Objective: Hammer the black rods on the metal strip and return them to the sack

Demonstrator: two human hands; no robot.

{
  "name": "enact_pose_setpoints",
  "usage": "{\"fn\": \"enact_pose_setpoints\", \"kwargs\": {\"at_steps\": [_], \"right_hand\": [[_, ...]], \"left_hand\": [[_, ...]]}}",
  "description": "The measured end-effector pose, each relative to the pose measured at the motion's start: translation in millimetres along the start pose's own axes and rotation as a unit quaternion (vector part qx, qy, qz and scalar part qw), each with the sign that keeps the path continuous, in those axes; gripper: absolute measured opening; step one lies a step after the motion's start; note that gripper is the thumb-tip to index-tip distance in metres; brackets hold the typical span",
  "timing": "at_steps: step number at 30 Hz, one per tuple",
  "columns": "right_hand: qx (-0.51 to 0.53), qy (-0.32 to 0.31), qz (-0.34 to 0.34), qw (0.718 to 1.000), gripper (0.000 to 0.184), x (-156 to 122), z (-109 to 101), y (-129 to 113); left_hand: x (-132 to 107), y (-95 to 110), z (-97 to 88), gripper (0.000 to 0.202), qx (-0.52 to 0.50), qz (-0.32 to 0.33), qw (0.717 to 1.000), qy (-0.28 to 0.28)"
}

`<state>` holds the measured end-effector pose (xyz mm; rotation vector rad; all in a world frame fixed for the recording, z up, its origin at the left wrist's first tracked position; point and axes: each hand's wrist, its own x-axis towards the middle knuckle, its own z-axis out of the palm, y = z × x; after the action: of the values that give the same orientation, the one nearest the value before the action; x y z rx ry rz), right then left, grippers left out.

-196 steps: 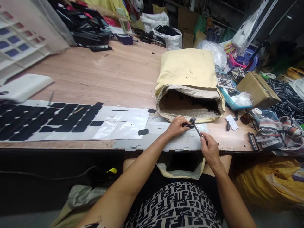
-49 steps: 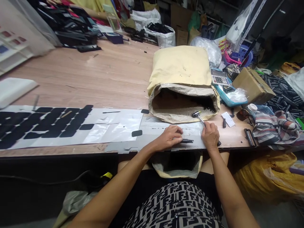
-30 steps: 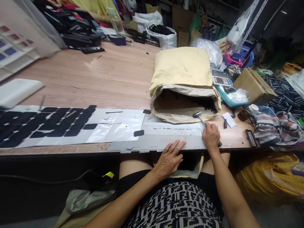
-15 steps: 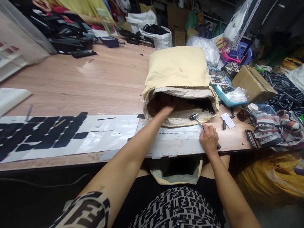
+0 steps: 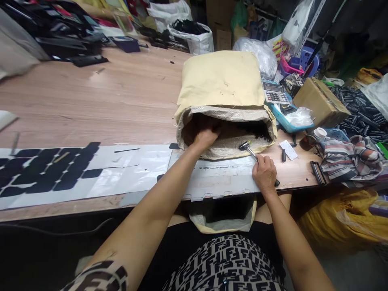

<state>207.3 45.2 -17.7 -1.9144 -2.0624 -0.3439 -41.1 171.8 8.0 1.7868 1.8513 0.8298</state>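
A pale yellow woven sack (image 5: 222, 76) lies on the table with its mouth towards me. My left hand (image 5: 207, 136) reaches into that mouth; its fingers are lost in shadow, so their grip does not show. Black pieces (image 5: 260, 131) are partly visible inside on the right. In front of the sack, my right hand (image 5: 264, 173) is closed around the handle of a small hammer (image 5: 249, 150), whose head rests near the sack's lower lip. A grey-white board (image 5: 218, 184) lies beneath, along the table edge.
Black rounded pads (image 5: 71, 173) lie on a white sheet (image 5: 121, 178) at left. To the right are a calculator (image 5: 275, 93), a blue basket (image 5: 291, 123), a cardboard box (image 5: 319, 101) and a striped cloth (image 5: 348, 159). An open bag (image 5: 222, 225) hangs below the table edge.
My left hand has drawn back slightly towards the sack's mouth, so more of its back shows. The right hand still holds the hammer. The whole view has shifted a little.
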Motion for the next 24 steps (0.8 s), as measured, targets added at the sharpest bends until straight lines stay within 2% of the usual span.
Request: {"fn": "enact_pose_setpoints", "kwargs": {"at_steps": [2,5,8,12,17,20,24], "right_hand": [[-0.003,-0.002,0.001,1.0,0.03,0,0,0],[-0.004,0.002,0.001,1.0,0.03,0,0,0],[-0.005,0.015,-0.001,1.0,0.03,-1,3,1],[0.001,0.026,0.003,1.0,0.03,-1,6,4],[0.04,0.017,0.005,0.999,0.031,-1,1,8],[0.122,0.013,0.02,0.992,0.037,-10,-10,9],[0.269,0.011,0.013,0.963,0.037,-31,-30,7]], "left_hand": [[-32,1,-1.1,0.023,-0.004,0.046,0.999,-0.001],[-81,-2,7.9,0.018,-0.051,0.174,0.982,-0.055],[-108,-9,25.6,0.014,-0.058,0.19,0.976,-0.084],[-110,-16,42.5,0.016,-0.064,0.167,0.982,-0.067],[-104,-20,45.8,0.016,-0.087,0.162,0.981,-0.062],[-104,-20,45.2,0.015,-0.085,0.156,0.982,-0.063],[-103,-19,43.7,0.016,-0.07,0.164,0.981,-0.07]]}}
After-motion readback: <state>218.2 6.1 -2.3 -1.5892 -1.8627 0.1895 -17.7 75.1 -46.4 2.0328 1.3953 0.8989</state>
